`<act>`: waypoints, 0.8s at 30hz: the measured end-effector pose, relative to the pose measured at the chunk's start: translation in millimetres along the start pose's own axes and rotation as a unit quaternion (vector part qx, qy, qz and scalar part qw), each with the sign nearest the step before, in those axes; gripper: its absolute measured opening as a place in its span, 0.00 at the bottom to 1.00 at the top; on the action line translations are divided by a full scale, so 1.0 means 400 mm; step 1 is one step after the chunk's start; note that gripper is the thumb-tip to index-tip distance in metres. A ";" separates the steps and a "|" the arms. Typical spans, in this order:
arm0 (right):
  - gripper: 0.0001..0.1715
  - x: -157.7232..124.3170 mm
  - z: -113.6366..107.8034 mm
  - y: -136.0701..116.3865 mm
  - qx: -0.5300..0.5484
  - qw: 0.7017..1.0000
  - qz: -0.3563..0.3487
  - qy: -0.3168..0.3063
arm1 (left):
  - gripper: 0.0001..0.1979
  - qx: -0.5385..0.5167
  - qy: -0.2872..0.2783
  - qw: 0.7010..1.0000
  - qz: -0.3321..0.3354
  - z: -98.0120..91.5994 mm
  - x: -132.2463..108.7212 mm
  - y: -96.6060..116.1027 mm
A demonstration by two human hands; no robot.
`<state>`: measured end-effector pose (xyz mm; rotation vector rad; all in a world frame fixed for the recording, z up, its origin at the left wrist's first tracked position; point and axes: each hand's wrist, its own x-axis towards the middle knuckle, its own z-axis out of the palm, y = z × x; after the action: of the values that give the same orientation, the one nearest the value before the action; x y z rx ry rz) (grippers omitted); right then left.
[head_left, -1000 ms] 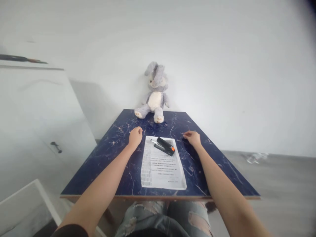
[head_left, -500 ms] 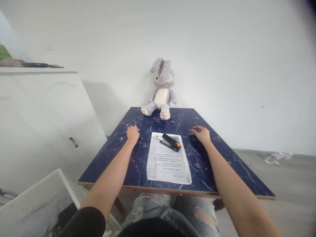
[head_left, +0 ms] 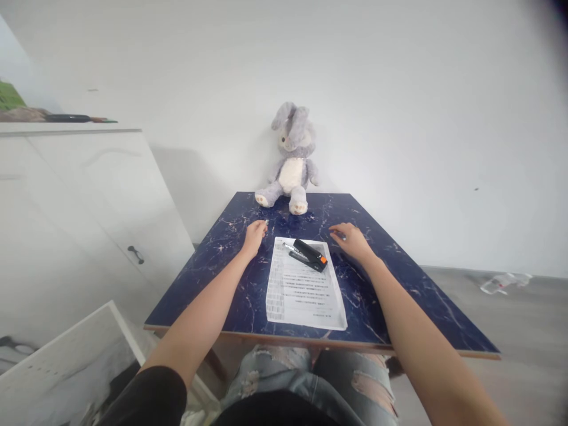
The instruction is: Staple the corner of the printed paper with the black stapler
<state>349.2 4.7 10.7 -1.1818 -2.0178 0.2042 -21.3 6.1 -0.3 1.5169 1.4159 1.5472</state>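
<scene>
My left hand (head_left: 255, 236) is raised over the table left of the paper, its fingers pinched around a small pale piece too tiny to name. Over the right side, my right hand (head_left: 354, 240) has thumb and fingers curled together; a small glint shows at the fingertips, but I cannot make out what it is. Between the hands lies a printed paper sheet (head_left: 306, 305). On its upper part rests a black stapler (head_left: 312, 255) with an orange mark, its top arm lifted away from the base and a metal part sticking out at the left.
A grey plush rabbit (head_left: 291, 171) sits at the back of the dark blue marbled table (head_left: 239, 296), against the wall. White cabinets (head_left: 97, 195) stand to the left, with a white-framed bin or drawer (head_left: 66, 367) below. Clear plastic (head_left: 503, 283) lies on the floor at right.
My left hand has moved right and slightly away from me, nearer the paper. My right hand has shifted left toward it. The stapler and paper stay put.
</scene>
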 end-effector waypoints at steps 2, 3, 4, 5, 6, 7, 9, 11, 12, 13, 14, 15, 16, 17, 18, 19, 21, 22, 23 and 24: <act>0.22 0.003 -0.006 -0.041 0.052 0.998 -0.022 -0.025 | 0.12 0.023 -0.057 0.997 0.035 0.006 -0.013 0.010; 0.24 0.004 -0.005 -0.063 0.091 0.994 -0.024 -0.048 | 0.09 0.045 -0.097 0.992 0.060 0.007 -0.020 0.014; 0.27 0.004 -0.003 -0.085 0.129 0.988 -0.027 -0.082 | 0.08 0.071 -0.140 0.984 0.086 0.008 -0.026 0.019; 0.29 0.003 0.001 -0.105 0.159 0.979 -0.034 -0.125 | 0.07 0.095 -0.184 0.972 0.110 0.007 -0.032 0.023; 0.31 0.002 0.006 -0.123 0.178 0.968 -0.046 -0.171 | 0.07 0.114 -0.225 0.959 0.128 0.006 -0.037 0.027; 0.34 -0.001 0.013 -0.139 0.184 0.958 -0.060 -0.212 | 0.07 0.128 -0.259 0.947 0.138 0.005 -0.040 0.031; 0.39 -0.005 0.028 -0.164 0.165 0.945 -0.087 -0.270 | 0.07 0.151 -0.312 0.926 0.151 0.004 -0.045 0.037; 0.36 -0.009 0.040 -0.179 0.127 0.943 -0.107 -0.287 | 0.07 0.174 -0.343 0.909 0.162 0.007 -0.048 0.040; 0.32 -0.010 0.045 -0.184 0.111 0.944 -0.114 -0.288 | 0.07 0.185 -0.350 0.903 0.169 0.009 -0.048 0.041; 0.27 -0.010 0.048 -0.187 0.101 0.945 -0.118 -0.288 | 0.07 0.195 -0.352 0.898 0.177 0.012 -0.048 0.041; 0.24 -0.010 0.050 -0.188 0.096 0.946 -0.119 -0.286 | 0.07 0.203 -0.353 0.894 0.186 0.014 -0.048 0.040; 0.23 -0.010 0.050 -0.189 0.095 0.946 -0.119 -0.286 | 0.07 0.210 -0.354 0.891 0.194 0.016 -0.047 0.040; 0.22 -0.010 0.049 -0.189 0.096 0.946 -0.120 -0.286 | 0.08 0.215 -0.355 0.887 0.202 0.017 -0.046 0.039; 0.23 -0.010 0.048 -0.188 0.098 0.946 -0.121 -0.285 | 0.08 0.220 -0.356 0.884 0.209 0.017 -0.046 0.040; 0.23 -0.010 0.047 -0.188 0.099 0.946 -0.122 -0.285 | 0.09 0.224 -0.355 0.882 0.216 0.016 -0.045 0.041; 0.23 -0.010 0.046 -0.187 0.099 0.946 -0.123 -0.285 | 0.10 0.228 -0.355 0.879 0.220 0.015 -0.044 0.042; 0.23 -0.010 0.044 -0.186 0.099 0.945 -0.123 -0.287 | 0.12 0.233 -0.359 0.876 0.223 0.011 -0.042 0.045; 0.23 -0.010 0.044 -0.185 0.100 0.944 -0.124 -0.288 | 0.12 0.232 -0.364 0.874 0.223 0.010 -0.041 0.046; 0.24 -0.010 0.045 -0.184 0.100 0.944 -0.123 -0.290 | 0.12 0.228 -0.370 0.873 0.222 0.009 -0.040 0.048; 0.24 -0.010 0.045 -0.183 0.100 0.944 -0.122 -0.290 | 0.12 0.223 -0.376 0.872 0.222 0.008 -0.039 0.049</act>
<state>288.4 -34.9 31.8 -0.7843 -2.5535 0.6818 -9.3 -12.9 11.1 2.4978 1.0135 0.6571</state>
